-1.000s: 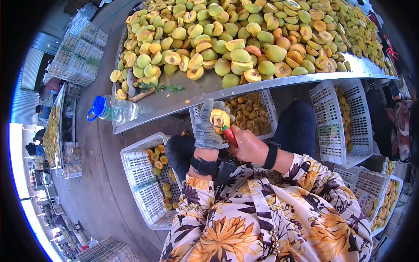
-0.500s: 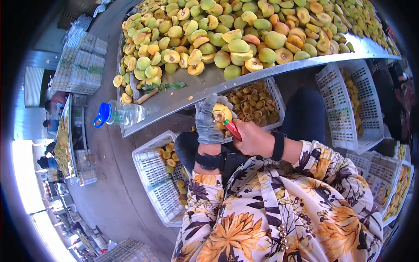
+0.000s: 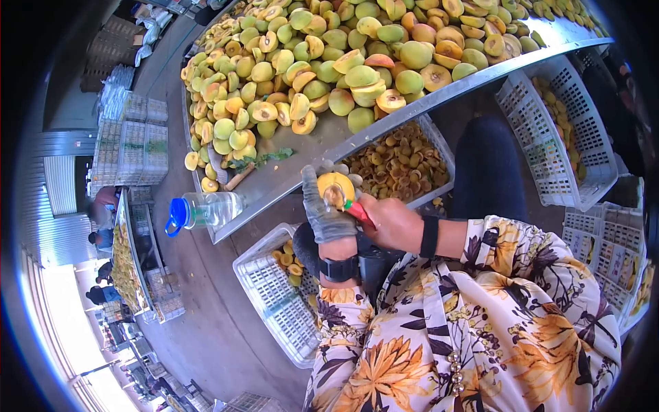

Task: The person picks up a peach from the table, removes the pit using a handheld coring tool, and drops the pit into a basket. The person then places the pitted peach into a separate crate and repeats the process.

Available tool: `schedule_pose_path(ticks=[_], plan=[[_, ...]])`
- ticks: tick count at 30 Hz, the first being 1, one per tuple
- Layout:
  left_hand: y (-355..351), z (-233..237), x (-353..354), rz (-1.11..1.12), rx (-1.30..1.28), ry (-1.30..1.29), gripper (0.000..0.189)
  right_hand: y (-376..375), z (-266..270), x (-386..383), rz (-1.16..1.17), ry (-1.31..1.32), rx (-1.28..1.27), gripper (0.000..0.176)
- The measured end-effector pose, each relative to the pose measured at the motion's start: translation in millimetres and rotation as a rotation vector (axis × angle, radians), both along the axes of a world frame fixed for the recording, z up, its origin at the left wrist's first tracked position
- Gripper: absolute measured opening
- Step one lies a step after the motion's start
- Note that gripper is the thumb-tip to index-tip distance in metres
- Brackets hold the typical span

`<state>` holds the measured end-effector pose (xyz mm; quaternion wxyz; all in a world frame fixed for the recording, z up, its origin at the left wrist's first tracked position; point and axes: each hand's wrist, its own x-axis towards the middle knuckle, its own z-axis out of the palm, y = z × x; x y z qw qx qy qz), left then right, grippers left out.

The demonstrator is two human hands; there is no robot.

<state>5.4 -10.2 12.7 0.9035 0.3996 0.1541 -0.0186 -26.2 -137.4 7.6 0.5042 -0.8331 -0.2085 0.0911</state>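
My left hand (image 3: 324, 209), in a grey glove, is closed around a yellow peach half (image 3: 336, 187) with its cut face turned up. Bare and wrapped tight, my right hand (image 3: 393, 222) grips a red-handled tool (image 3: 358, 212) with a green collar. The tool's tip meets the brown centre of the peach half; its exact shape is hidden. Both hands are just off the near edge of a metal table (image 3: 312, 147), where a large pile of cut peaches (image 3: 295, 75) lies. Below the hands, a crate (image 3: 439, 134) holds many brown-yellow fruit scraps (image 3: 398, 161).
A blue-capped bottle (image 3: 214, 208) lies at the table's left corner, near a stick with leaves (image 3: 241, 176). One white crate (image 3: 274, 302) with peach pieces stands left of my legs, another (image 3: 559, 137) to the right. Stacked crates (image 3: 130, 141) and people at another table (image 3: 130, 254) are farther left.
The camera view has shifted, so the bottle and left crate appear farther right and lower. The peach half's cut face now shows more fully. Both hands keep their holds.
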Motion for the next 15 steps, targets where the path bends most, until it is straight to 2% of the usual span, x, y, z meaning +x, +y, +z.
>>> schedule_pose_path(ticks=[2,4,6,10,15], plan=[[3.1,-1.7,0.2,0.052,-0.037,0.07,0.039,2.9,-3.8,0.9,-0.02,0.018,-0.035,0.023],[5.1,-8.0,0.8,0.046,-0.04,0.035,0.04,-0.8,-5.0,3.2,-0.045,0.002,0.089,0.022],[3.9,-11.1,0.5,0.096,-0.031,0.056,0.04,-7.0,-3.8,7.5,-0.036,0.02,0.1,0.024],[-5.9,-4.8,-6.3,0.09,-0.015,-0.022,0.042,-12.7,-5.9,10.3,-0.003,0.029,0.114,0.025],[-11.9,-7.1,-3.0,0.091,-0.006,0.045,0.041,-19.9,-5.0,10.5,0.001,-0.005,0.115,0.023]])
